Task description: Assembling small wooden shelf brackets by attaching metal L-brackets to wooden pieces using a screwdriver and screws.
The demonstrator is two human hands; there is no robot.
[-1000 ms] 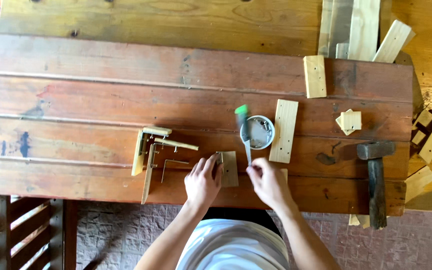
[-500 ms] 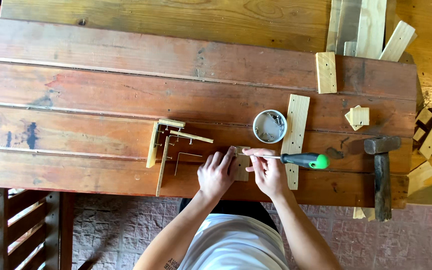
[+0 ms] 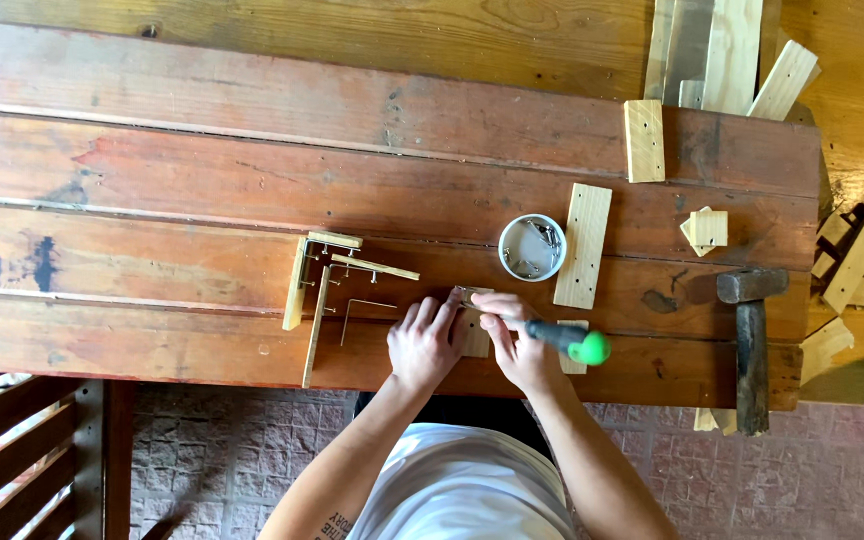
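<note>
My left hand (image 3: 424, 343) presses down on a small wooden block (image 3: 474, 338) near the front edge of the reddish plank workbench (image 3: 202, 160). My right hand (image 3: 518, 345) grips a screwdriver (image 3: 564, 341) with a dark shaft grip and green handle end, lying almost flat, its tip pointing left at the block between my hands. A thin bent metal wire (image 3: 360, 308) lies just left of my left hand. Beyond it sits a small frame of thin wooden strips (image 3: 320, 290).
A round white cup of screws (image 3: 532, 247) stands behind my hands, beside a drilled wooden slat (image 3: 584, 245). A hammer (image 3: 749, 340) lies at the right front. Other wood offcuts (image 3: 644, 140) and scraps (image 3: 857, 260) lie to the right and at the back.
My right hand swung the screwdriver from upright, green end away from me, to lying flat with the green end pointing right. The tip now meets the block. My left hand stayed on the block.
</note>
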